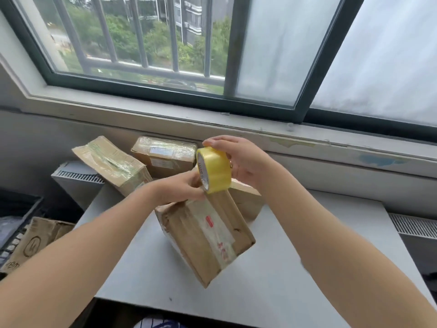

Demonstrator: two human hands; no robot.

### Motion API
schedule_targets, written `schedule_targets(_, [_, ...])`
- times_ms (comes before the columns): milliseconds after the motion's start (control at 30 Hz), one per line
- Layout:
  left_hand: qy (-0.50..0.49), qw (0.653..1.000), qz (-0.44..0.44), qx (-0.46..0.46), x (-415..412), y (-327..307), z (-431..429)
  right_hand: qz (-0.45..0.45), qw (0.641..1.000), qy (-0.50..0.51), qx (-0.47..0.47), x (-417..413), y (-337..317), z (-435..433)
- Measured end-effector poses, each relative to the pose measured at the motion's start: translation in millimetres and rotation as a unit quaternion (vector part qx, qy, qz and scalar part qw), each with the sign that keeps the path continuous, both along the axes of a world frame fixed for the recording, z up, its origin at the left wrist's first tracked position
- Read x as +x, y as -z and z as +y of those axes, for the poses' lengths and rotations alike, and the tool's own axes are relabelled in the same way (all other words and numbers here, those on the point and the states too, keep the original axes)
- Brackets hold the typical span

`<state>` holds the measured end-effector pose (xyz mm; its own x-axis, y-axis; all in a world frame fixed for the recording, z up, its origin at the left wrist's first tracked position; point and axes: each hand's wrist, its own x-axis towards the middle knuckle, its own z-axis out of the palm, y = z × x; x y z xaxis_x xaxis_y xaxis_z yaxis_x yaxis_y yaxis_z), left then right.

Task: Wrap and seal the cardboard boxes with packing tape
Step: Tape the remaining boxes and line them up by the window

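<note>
A brown cardboard box with a white label and red print stands tilted on the grey table, its far end raised. My right hand grips a yellow roll of packing tape just above that far end. A strip of tape runs from the roll down onto the box top. My left hand holds the far left corner of the box, fingers curled at the roll's lower edge.
Two taped boxes lie behind on the left below the window sill. Another box sits behind the tilted one. A printed carton is at the lower left beside a dark crate. White radiators flank the table.
</note>
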<state>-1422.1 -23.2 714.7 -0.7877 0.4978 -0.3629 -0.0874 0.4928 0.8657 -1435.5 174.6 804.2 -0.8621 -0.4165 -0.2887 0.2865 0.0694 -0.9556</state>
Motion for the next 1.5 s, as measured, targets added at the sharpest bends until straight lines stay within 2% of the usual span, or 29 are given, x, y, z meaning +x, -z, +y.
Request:
schedule_targets(100, [-0.025, 1.000, -0.015, 0.002, -14.7, -8.2, -18.4, -0.039, 0.998, 0.033, -0.043, -13.9, 0.3, -25.5])
schedule_targets(167, [-0.007, 0.999, -0.013, -0.034, -24.3, -7.1, -27.4, -0.072, 0.993, 0.037, -0.085, -22.9, 1.5, -37.9])
schedule_targets(233, [0.023, 0.998, -0.025, -0.061, -25.8, -4.4, -33.4, -0.092, 0.989, 0.028, -0.114, -29.6, 2.2, -48.7])
schedule_targets(333, [0.023, 0.999, -0.021, -0.039, -31.8, 4.5, -42.1, -0.080, 0.991, -0.021, -0.103, -36.9, 8.1, -61.1])
schedule_targets(433, [0.068, 0.994, -0.042, -0.072, -43.3, -1.1, -56.4, 0.005, 0.998, -0.060, 0.003, -43.9, 16.7, -72.2])
schedule_targets(567, [0.123, 0.982, -0.049, -0.137, -60.1, -5.5, -69.5, 0.107, 0.985, -0.022, 0.133, -54.6, 26.9, -85.7])
schedule_targets(733, [0.200, 0.969, -0.057, -0.130, -68.7, -8.8, -70.3, 0.255, 0.904, 0.067, 0.337, -67.3, 36.6, -102.4])
schedule_targets(867, [0.259, 0.954, -0.084, -0.122, -73.1, -4.6, -66.2, 0.293, 0.845, 0.090, 0.438, -79.7, 42.4, -93.1])
schedule_targets(933, [0.264, 0.952, -0.092, -0.123, -73.7, -3.7, -69.4, 0.268, 0.846, 0.087, 0.453, -76.1, 47.5, -82.5])
schedule_targets(1033, [0.288, 0.939, -0.074, -0.172, -68.9, 3.8, -71.6, 0.229, 0.855, 0.080, 0.458, -59.6, 61.9, -72.0])
schedule_targets(1133, [0.281, 0.935, -0.029, -0.214, -59.9, 22.6, -70.4, 0.236, 0.862, 0.078, 0.442, -48.7, 78.7, -76.8])
schedule_targets(1233, [0.251, 0.944, -0.022, -0.213, -57.1, 36.8, -72.7, 0.250, 0.863, 0.076, 0.433, -49.2, 87.3, -84.6])
schedule_targets(1400, [0.264, 0.936, -0.006, -0.235, -58.2, 40.2, -71.7, 0.221, 0.880, 0.167, 0.385, -67.1, 78.1, -81.7])
schedule_targets(1500, [0.251, 0.941, -0.005, -0.227, -59.6, 41.4, -71.9, 0.204, 0.894, 0.157, 0.368, -70.6, 74.5, -82.3])
